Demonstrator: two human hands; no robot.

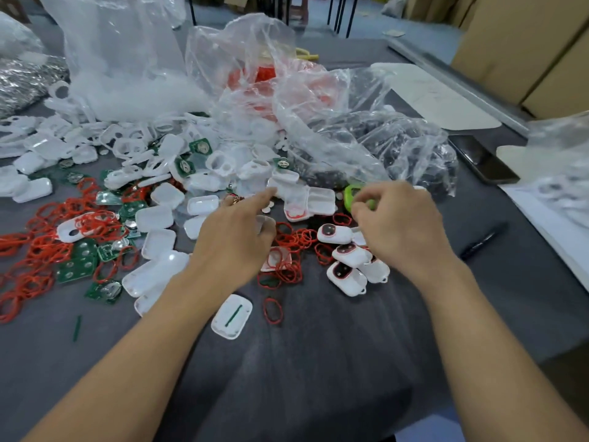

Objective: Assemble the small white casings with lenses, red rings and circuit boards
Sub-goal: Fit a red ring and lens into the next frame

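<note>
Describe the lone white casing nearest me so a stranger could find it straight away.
On the grey table, look just nearer the camera than the left hand. A white casing lies there apart from the pile, beside a single red ring. Only it has a thin green strip lying across it.

One view, worn on the head, tipping forward and down over the table (pixel 318 362), close in, forearms rising from the bottom edge. The right hand (pixel 401 231), pinching a green tool (pixel 352 194), sits right of centre (wide lens, edges bowing), the left hand (pixel 232 237) just left of that grip.
</note>
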